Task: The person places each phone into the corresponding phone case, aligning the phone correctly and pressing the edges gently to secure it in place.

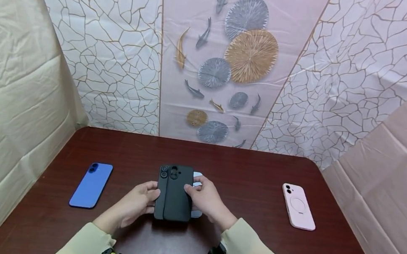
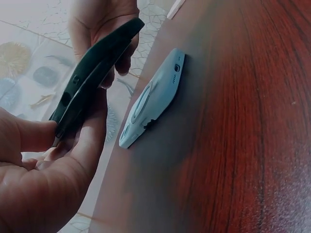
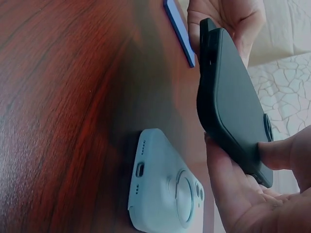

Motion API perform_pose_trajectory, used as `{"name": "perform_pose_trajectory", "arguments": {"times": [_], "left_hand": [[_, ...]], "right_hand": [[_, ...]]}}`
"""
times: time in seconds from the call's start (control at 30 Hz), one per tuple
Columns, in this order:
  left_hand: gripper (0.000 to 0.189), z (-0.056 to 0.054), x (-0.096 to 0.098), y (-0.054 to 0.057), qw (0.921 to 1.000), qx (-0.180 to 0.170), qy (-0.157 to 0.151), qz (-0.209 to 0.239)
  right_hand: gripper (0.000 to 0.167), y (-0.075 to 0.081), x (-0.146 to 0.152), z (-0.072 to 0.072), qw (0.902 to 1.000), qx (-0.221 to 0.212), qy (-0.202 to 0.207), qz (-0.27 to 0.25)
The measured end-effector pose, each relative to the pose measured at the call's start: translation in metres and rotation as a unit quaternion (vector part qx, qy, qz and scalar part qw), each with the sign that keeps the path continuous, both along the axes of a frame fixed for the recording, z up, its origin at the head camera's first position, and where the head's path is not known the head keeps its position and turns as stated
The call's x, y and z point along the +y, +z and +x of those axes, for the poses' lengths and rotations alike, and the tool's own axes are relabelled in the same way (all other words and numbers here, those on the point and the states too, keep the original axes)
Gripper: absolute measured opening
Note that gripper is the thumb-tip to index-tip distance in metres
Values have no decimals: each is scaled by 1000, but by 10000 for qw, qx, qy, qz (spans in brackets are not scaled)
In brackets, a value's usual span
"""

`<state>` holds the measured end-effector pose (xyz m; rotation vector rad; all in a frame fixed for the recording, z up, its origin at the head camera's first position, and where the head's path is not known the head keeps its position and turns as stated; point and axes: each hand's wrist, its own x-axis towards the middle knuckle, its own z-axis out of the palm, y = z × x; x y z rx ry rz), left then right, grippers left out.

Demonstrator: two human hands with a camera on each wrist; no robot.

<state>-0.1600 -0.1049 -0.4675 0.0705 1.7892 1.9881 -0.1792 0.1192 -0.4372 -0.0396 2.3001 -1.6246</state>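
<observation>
My left hand [image 1: 136, 201] pinches the left edge of a black phone [image 1: 160, 198] with two camera lenses at its top corner. A black phone case [image 1: 178, 202] with a camera cutout overlaps most of that phone. The case's right side is held between the thumb and fingers of my right hand [image 1: 210, 199]. Both pieces are tilted and raised above the table, stacked slightly offset in the right wrist view. Under them a pale blue phone in a case with a ring on its back [image 3: 163, 179] lies on the table, mostly hidden in the head view.
On the left side of the dark red wooden table [image 1: 251, 171] lies a blue phone [image 1: 91, 185]. A pale pink phone with a ring on its back [image 1: 301, 217] lies on the right. Patterned cloth [image 1: 121, 49] hangs behind the table, with beige cloth on both sides.
</observation>
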Motion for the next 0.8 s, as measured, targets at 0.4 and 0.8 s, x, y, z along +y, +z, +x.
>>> {"name": "perform_pose_trajectory", "arguments": {"times": [0.4, 0.8], "left_hand": [[36, -2, -6, -3, 9991, 34, -228, 359], [33, -2, -6, -5, 9995, 8, -188, 245]], "right_hand": [[41, -2, -6, 0, 9998, 80, 83, -171], [41, 1, -8, 4, 9997, -39, 2, -221]]}}
